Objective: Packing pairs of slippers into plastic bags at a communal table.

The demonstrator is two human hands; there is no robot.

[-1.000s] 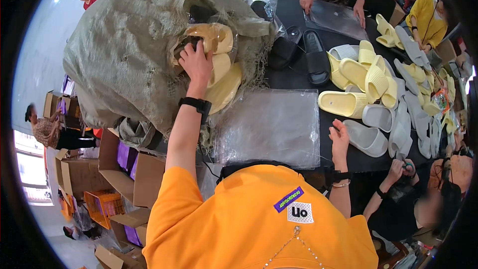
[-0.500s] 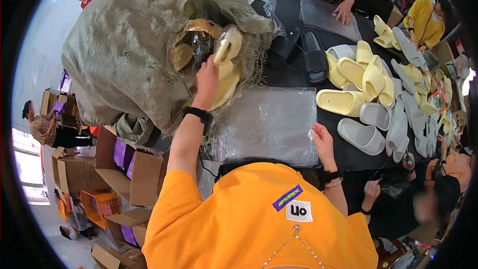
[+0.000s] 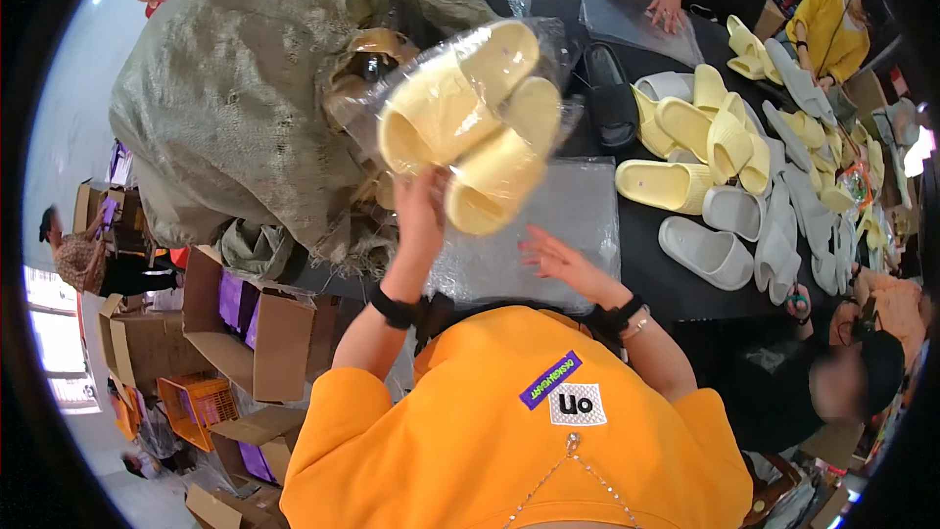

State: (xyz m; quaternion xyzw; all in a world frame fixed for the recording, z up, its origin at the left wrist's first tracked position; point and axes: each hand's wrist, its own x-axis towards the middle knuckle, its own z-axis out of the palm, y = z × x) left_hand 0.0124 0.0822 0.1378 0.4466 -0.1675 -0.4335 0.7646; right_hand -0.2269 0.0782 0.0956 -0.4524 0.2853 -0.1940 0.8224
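Note:
My left hand is closed on a pair of pale yellow slippers in a clear plastic bag, lifted in front of the big woven sack. Part of its fingers is hidden behind the slippers. My right hand hovers just right of the pair with fingers spread, over a stack of clear plastic bags lying on the black table. The grey-green woven sack stands open at the left, and wrapped items show in its torn mouth.
Yellow slippers and grey slippers lie piled on the right of the table. A black slipper rests behind the bags. Across the table, a co-worker's hand presses on another plastic sheet. Cardboard boxes and an orange crate stand left.
My left hand has pulled the bagged yellow slippers out of the sack and brought them right, over the table. My right hand has left the bag stack's right edge and moved left, fingers spreading.

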